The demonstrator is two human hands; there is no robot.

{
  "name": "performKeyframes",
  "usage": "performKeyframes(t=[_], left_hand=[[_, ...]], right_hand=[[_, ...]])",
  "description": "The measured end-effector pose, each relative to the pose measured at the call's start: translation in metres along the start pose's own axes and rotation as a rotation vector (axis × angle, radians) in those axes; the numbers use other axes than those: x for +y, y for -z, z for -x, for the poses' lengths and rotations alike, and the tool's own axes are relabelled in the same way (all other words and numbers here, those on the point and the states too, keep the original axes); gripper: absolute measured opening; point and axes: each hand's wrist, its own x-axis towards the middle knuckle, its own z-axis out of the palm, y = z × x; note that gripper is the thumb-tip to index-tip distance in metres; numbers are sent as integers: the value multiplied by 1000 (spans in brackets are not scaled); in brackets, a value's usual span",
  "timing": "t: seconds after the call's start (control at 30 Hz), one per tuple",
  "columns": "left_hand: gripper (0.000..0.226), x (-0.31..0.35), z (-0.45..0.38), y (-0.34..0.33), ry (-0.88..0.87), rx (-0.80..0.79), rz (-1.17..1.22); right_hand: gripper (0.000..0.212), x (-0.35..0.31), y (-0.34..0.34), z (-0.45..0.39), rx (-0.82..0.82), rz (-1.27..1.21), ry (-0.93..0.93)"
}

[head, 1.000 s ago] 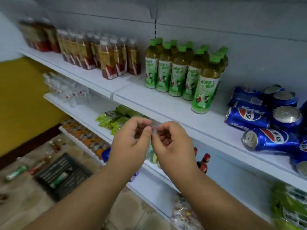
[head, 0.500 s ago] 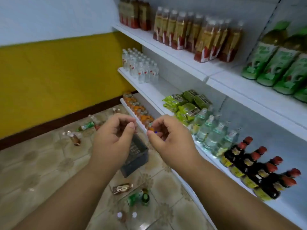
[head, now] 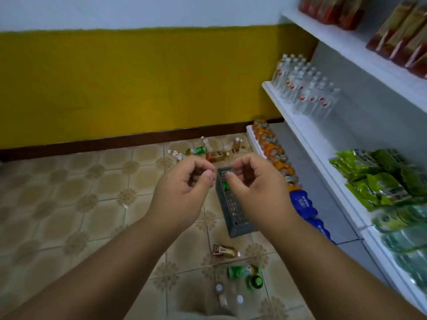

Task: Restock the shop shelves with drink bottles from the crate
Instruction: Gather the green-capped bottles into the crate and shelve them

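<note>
The crate (head: 233, 211) sits on the floor (head: 69, 204) left of the shelves (head: 307, 135), with bottles (head: 225, 250) lying before and behind it.

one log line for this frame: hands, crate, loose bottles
left hand: curled, empty | right hand: curled, empty | crate: on floor below hands, green bottle inside | loose bottles: lying on floor tiles
</note>
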Motion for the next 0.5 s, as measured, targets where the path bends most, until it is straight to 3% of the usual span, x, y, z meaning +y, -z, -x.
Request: performKeyframes(t=[0.1, 0.3, 0.43, 0.5], left_hand=[[18, -11, -6, 2, 66, 54, 5], [10, -36, -44, 9, 136, -27, -12], [15, -65, -90, 12, 34, -137, -41], [13, -80, -120, 17, 5, -203, -56]], right_hand=[[13, 5, -13, -20, -73, -15, 19], [13, 20, -42, -50, -86, -74, -51], [9, 31, -66, -81, 8, -76, -137], [18, 32, -81, -101, 82, -77, -181]])
